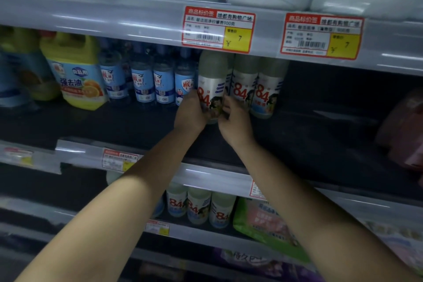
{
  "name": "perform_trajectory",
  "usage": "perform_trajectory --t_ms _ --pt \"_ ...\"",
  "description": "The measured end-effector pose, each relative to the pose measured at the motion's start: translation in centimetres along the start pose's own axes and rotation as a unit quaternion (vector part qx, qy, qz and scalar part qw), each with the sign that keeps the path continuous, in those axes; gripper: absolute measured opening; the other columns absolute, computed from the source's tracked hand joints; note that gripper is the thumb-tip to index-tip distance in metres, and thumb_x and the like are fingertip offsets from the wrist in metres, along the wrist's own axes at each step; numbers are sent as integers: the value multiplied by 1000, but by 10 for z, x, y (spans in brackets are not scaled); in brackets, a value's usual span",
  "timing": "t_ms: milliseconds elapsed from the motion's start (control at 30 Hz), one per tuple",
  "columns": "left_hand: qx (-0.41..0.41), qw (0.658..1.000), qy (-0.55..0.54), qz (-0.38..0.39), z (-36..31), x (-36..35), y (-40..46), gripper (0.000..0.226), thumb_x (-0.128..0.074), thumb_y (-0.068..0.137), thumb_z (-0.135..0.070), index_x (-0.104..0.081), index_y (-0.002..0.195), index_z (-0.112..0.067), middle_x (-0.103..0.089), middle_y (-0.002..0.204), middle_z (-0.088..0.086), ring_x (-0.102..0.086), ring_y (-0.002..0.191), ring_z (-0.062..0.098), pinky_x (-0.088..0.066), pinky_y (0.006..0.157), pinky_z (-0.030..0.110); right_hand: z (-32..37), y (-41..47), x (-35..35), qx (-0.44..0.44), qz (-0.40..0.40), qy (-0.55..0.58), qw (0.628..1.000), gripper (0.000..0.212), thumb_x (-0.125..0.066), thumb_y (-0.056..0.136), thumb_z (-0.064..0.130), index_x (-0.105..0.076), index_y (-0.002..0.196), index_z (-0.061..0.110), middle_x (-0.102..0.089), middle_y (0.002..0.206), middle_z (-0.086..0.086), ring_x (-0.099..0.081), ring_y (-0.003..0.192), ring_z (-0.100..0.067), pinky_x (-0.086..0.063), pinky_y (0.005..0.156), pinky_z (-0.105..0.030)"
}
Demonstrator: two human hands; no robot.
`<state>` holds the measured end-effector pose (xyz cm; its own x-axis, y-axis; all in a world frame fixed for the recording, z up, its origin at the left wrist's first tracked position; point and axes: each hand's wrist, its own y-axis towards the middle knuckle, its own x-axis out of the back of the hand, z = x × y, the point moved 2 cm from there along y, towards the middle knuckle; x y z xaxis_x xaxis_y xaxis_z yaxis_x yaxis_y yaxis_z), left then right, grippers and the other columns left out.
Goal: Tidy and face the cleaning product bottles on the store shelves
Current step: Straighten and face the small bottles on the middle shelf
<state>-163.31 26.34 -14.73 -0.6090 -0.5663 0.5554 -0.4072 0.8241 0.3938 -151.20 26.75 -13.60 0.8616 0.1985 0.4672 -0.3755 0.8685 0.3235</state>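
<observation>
Head view: both hands' fingers [225, 104] curl round the upright 84 bottle [211, 89].

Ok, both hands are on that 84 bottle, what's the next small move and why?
Probably twist it slightly and slide it back level with the two 84 bottles beside it. Left hand and right hand grip the held 84 bottle, which sits forward, label angled.

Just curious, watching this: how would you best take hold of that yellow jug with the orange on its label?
Probably by the moulded handle at the top of the yellow jug, coming from the open front of the shelf. Its body looks wide and bulky, and blue-labelled bottles stand close on its right, leaving little room for fingers round its sides.
</observation>
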Motion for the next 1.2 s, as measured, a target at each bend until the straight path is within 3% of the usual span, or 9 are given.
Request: perform_trajectory --t_ms 167,333,533,733,867,1000,1200 --pt "12 999 23 -23 -2 -1 1 63 -80 68 -21 -45 117 -2 -57 115 16 -57 104 26 -50 84 40 -4 0 -5 -16 48 -15 999 70 -44 85 -6 -22 146 20 -43 144 -8 -41 131 -21 -33 108 -29" --pt "8 999 26 -34 -3 -1 -4 65 -79 68 -24 -44 119 -3 -54 118 16 -55 107 26 -49 86 39 -6 1 -7 -32 64 -39 997 74 -42 87 -3 -12 149 22 -39 146 -7 -42 130 -22 -32 100 -24" --pt "11 1000 -3 -19 -5 4 -5 60 -79 68 -22 -47 116 -3 -57 114 14 -57 104 25 -49 83 34 -1 -1 -6 -25 61 -45 997 71 -44 88 0 -13 149 22 -40 145 -6 -41 130 -20 -30 97 -20" --pt "50 997 -49 30 -11 17 -18 65 -74 75 -26 -41 127 -5 -54 127 12 -52 115 23 -44 91 29 9 -11 10 -5 30 -59 998 66 -46 89 1 -21 147 19 -32 151 -4 -31 138 -19 -24 108 -23" --pt "-49 999 -14 4 -16 24 -51 55 -69 77 -29 -47 123 -8 -59 121 11 -56 111 24 -49 90 39 16 -43 18 56 -18 -110 992 64 -46 90 2 -19 147 14 -24 154 -5 -26 139 -16 -13 97 -3" --pt "-119 991 54 26 -24 19 -82 69 -66 78 -23 -36 138 -7 -51 130 16 -46 121 30 -43 97 44 12 -70 9 101 -20 -128 986 64 -48 87 -2 -26 145 12 -28 152 -8 -30 137 -16 -11 92 11" --pt "-168 983 62 40 -19 24 -113 69 -61 79 -20 -33 140 -1 -47 135 20 -45 123 35 -39 99 38 15 -101 8 115 -16 -140 983 62 -50 85 -4 -30 143 9 -31 150 -9 -30 138 -18 -14 104 -4"
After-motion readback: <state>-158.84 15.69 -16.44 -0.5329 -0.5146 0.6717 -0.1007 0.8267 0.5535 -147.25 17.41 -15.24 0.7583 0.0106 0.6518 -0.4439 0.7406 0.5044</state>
